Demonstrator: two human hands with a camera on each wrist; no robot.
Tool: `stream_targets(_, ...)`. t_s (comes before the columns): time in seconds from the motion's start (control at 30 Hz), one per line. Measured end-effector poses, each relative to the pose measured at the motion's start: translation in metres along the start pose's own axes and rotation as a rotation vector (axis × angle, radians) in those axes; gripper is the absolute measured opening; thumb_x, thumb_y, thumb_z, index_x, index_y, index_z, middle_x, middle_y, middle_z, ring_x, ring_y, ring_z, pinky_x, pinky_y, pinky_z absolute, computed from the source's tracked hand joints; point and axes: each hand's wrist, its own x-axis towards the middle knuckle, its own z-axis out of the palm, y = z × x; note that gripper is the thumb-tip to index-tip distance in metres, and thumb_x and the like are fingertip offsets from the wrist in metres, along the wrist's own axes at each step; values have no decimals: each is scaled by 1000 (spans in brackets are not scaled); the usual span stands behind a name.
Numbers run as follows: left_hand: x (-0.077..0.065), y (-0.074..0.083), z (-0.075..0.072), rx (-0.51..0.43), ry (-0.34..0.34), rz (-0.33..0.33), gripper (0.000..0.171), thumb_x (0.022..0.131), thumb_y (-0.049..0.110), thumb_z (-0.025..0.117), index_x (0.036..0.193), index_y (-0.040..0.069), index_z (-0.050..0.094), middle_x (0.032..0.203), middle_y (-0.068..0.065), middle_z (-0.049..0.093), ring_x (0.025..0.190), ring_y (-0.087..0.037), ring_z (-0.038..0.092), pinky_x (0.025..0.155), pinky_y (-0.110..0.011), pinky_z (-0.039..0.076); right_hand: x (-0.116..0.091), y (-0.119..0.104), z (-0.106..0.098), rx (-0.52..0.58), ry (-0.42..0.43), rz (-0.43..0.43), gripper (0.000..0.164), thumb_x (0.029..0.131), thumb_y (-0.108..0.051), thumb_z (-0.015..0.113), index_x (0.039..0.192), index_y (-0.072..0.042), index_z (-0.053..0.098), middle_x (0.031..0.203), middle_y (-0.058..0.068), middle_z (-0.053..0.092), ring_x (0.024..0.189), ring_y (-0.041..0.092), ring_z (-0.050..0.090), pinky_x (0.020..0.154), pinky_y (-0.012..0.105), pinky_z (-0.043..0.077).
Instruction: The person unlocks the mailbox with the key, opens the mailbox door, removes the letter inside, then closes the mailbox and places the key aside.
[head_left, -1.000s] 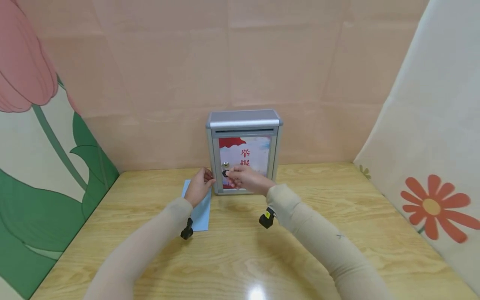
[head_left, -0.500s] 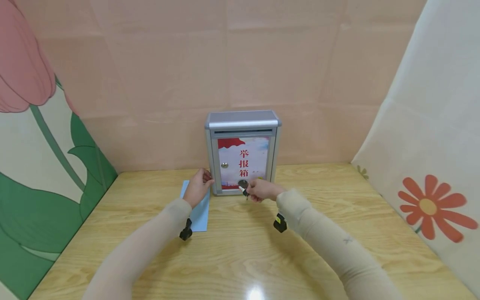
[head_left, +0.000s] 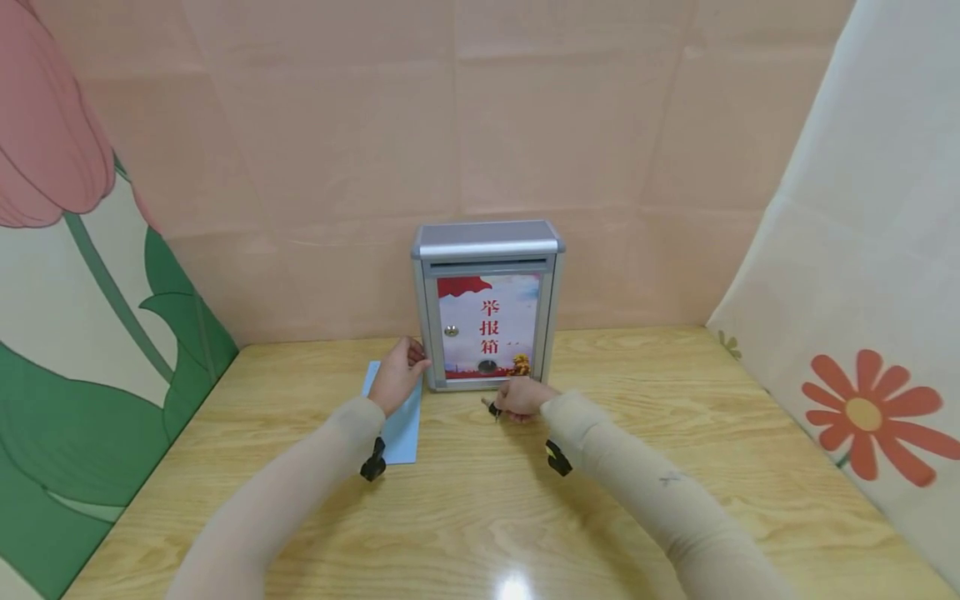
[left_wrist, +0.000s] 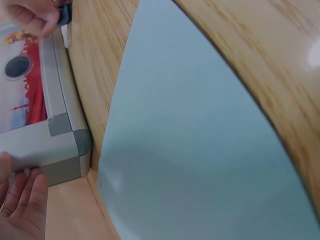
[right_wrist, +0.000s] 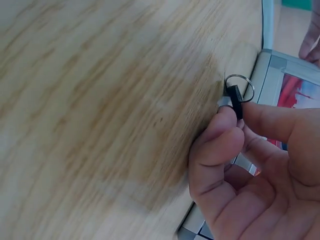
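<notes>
A silver-grey suggestion box (head_left: 487,242), with a slot near the top and red characters on its front door, stands upright at the back of the table. My left hand (head_left: 397,377) rests against its left edge, thumb at the front frame and fairly straight fingers along the side (left_wrist: 25,200). In front of the box's lower edge, my right hand (head_left: 522,398) pinches a black-headed key (head_left: 492,408) close over the tabletop. Its metal ring (right_wrist: 253,91) sticks out past the fingertips. The round lock (head_left: 451,331) on the door's left side has no key in it.
A light blue sheet (head_left: 402,429) lies on the wooden table (head_left: 465,508) under the left wrist, left of the box. A pinkish cloth backdrop (head_left: 337,167) hangs behind, with flower-printed cloth (head_left: 862,250) on the right.
My right hand has drawn the key away from the lock and brought it down to the right, low before the box. My left hand stays at the box's left edge.
</notes>
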Motion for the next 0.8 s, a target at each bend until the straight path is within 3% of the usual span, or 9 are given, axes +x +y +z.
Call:
stream_targets(0.5,-1,-2,-2,2,8,-2,20,96,19,61,110,6,52,104,-9,62,97,-23,60,85,-36,53,3,4,0,-40,4,17,33,99,-24,54,70,-8,57,56,-2,49,48,8,43,47,20,39)
stream_targets(0.6,-2,-2,-5,-6,2,16,23,98,23,59,112,6,52,106,-10,63,100,-23,60,88,-37,52,-10,5,-11,-103,7,-3,38,99,-30,53,68,-8,56,53,-2,45,45,9,37,49,23,37)
stream_targets(0.7,-5,2,-14,24,-6,34,35,101,34,49,120,5,51,113,-11,62,107,-25,59,93,-41,50,-35,4,-33,-173,35,-26,35,99,-32,53,81,-4,63,64,3,58,54,13,50,57,28,44)
stream_targets(0.8,-8,15,-32,98,-20,62,52,103,44,38,137,4,43,131,-16,56,122,-32,54,103,-49,44,-67,5,-66,-271,98,-72,27,97,-27,54,84,-4,60,72,5,58,63,16,52,61,30,45)
